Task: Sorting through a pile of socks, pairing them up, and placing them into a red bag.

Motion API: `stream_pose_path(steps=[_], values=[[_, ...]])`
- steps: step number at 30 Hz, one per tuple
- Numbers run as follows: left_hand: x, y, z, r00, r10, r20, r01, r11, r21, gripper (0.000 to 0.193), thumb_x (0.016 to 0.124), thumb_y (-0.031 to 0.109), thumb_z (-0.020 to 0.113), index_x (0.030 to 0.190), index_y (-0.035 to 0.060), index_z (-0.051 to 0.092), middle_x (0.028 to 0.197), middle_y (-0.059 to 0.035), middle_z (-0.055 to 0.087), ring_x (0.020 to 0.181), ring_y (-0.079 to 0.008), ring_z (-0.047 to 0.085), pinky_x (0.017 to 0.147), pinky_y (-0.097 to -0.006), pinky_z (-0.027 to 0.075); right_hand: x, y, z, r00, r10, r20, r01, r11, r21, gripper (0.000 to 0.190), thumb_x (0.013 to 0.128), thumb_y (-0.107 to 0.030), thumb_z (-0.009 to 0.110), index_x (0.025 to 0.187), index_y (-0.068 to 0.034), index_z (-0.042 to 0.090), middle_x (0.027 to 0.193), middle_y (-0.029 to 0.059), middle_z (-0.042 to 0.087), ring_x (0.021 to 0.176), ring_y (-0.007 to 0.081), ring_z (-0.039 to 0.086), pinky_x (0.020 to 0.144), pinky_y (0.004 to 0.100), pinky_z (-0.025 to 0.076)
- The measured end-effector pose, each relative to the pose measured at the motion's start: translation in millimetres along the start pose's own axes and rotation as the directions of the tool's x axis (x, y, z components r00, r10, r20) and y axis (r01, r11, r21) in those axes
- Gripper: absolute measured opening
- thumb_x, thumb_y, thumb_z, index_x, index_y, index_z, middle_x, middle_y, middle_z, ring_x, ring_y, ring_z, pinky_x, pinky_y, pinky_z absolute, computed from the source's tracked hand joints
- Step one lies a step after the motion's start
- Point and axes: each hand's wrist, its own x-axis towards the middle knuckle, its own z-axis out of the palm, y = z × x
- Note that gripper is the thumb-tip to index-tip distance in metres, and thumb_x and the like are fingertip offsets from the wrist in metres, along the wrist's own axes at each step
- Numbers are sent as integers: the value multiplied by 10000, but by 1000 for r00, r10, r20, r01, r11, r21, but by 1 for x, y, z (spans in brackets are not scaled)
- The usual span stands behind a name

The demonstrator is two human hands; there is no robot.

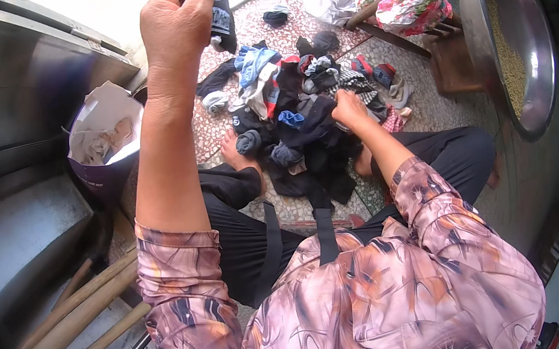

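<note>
My left hand [181,20] is raised at the top of the view, pinching a dark sock [221,16] with a lighter patterned band. The sock hangs down from the fingers, and its upper end is cut off by the frame. Lower and to the right, my right hand [349,108] is closed on the edge of a black piece of cloth [322,113] in the heap. That heap of mixed socks [293,90] lies on the floor between my feet, with black, blue, grey, striped and red pieces. Rolled grey socks [248,142] sit near my left foot.
A paper-lined purple container [103,172] stands at left, above wooden poles [82,315]. At right, a wide metal basin [530,58] holds pale grains or beans. A floral cloth [414,2] drapes a small wooden stool or chair [392,36], beside a white plastic bag [337,1].
</note>
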Motion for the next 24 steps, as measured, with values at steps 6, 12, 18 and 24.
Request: stream_pose_path(steps=[6,12,18,24], values=[[3,4,-18,994,-73,86,82,992,-99,208,838,156,597,962,-10,619,768,-47,646,628,-91,609,567,-212,494,-25,-107,42,821,-564,-90,527,688,498,231,753,-58,450,880,-28,641,851,189,637,828,325,621,762,383,489],[9,5,-15,890,-357,283,451,599,-662,164,837,87,542,926,-41,591,847,-118,646,727,-191,639,677,-292,523,16,-141,127,989,-142,-34,146,954,263,458,748,-254,533,1098,40,529,1119,283,529,1072,393,510,929,415,412],[6,2,-34,838,-406,365,533,461,-710,192,873,105,492,960,-44,577,921,-140,641,837,-229,629,787,-344,499,18,-154,130,977,-86,195,60,988,140,393,668,-309,624,964,-51,632,1086,221,577,1045,329,556,880,393,446],[2,10,-25,831,-352,430,555,570,-606,243,845,43,486,1064,-43,548,885,-119,629,796,-206,634,718,-342,537,32,-112,120,924,-257,284,-111,531,840,93,672,-137,567,711,-62,607,766,41,591,694,175,566,601,298,462]])
